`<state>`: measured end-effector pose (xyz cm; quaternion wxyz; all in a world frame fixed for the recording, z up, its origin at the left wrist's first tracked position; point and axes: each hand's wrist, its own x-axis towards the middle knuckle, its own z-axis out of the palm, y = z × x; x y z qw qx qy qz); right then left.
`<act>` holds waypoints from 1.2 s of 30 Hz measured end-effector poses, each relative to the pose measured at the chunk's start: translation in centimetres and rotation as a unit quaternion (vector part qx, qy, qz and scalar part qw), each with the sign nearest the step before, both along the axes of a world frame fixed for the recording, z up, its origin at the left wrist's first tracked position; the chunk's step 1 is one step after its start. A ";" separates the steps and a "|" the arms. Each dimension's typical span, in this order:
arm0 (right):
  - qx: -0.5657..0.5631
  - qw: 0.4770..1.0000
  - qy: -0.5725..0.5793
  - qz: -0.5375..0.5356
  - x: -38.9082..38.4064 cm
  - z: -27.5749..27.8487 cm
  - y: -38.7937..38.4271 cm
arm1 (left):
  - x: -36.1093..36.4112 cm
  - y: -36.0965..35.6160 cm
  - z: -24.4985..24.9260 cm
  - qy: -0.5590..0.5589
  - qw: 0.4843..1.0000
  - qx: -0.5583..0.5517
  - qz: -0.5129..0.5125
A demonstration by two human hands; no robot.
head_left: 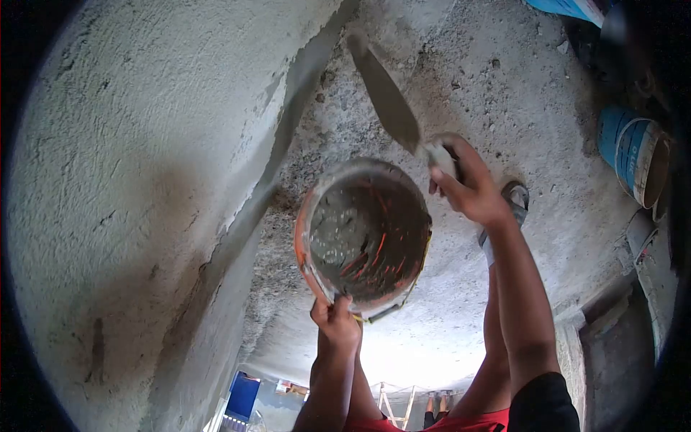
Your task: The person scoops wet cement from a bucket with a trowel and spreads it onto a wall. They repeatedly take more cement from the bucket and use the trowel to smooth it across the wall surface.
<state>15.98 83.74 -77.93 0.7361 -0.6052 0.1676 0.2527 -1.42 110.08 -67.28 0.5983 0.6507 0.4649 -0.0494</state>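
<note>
The orange bucket (300, 248) sits near the middle of my view, held up over the floor (576, 187) with its mouth towards my camera and grey, wet-looking mortar (337, 229) inside. I judge it heavy for one hand, its wall fairly stiff, its rim gritty and perhaps slippery where the mix has smeared. My left grip (338, 322) is clenched on the near rim, thumb over the lip; that is a sound hold, though the load would pull away from it, and the wire bail (386, 312), lying slack along the near side, offers a steadier carry. My right grip (473, 189) is closed around the handle of a trowel (389, 101), its blade pointing away, beyond the bucket and apart from it. I'd call the trowel light, thin and rigid, best held by its handle; the blade is blurred, so I can't tell how much mix it bears. Counting up, I have one orange bucket, one trowel and one bail. Outward from those, a rough plastered wall (129, 144) rises on my left, and on my right are one blue-and-white bucket (622, 147) and one blue object (565, 7) cut off by the edge.
</note>
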 end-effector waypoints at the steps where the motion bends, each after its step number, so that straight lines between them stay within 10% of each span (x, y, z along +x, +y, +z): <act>1: -0.050 0.999 -0.002 0.013 1.1 -1.3 1.2 | -1.8 0.6 0.1 0.018 1.000 -0.011 0.006; 3: -0.100 0.995 -0.002 0.024 2.7 -3.7 4.0 | -0.3 -1.9 1.7 0.063 0.973 -0.116 0.188; 10: -0.232 0.953 -0.180 -0.070 4.7 -7.6 13.7 | -4.7 -0.4 -3.5 0.129 0.992 -0.004 -0.002; 16: -0.178 0.957 -0.189 -0.127 2.1 -2.8 20.8 | -5.3 -2.7 -4.9 0.186 0.982 -0.010 0.018; 22: 0.042 0.971 0.047 -0.232 3.0 -3.1 17.9 | -6.1 -3.2 -5.3 0.169 0.985 0.021 -0.019; 36: 0.203 0.948 -0.071 -0.233 2.7 -2.0 19.2 | -5.0 -2.6 -5.9 0.156 0.988 0.000 -0.016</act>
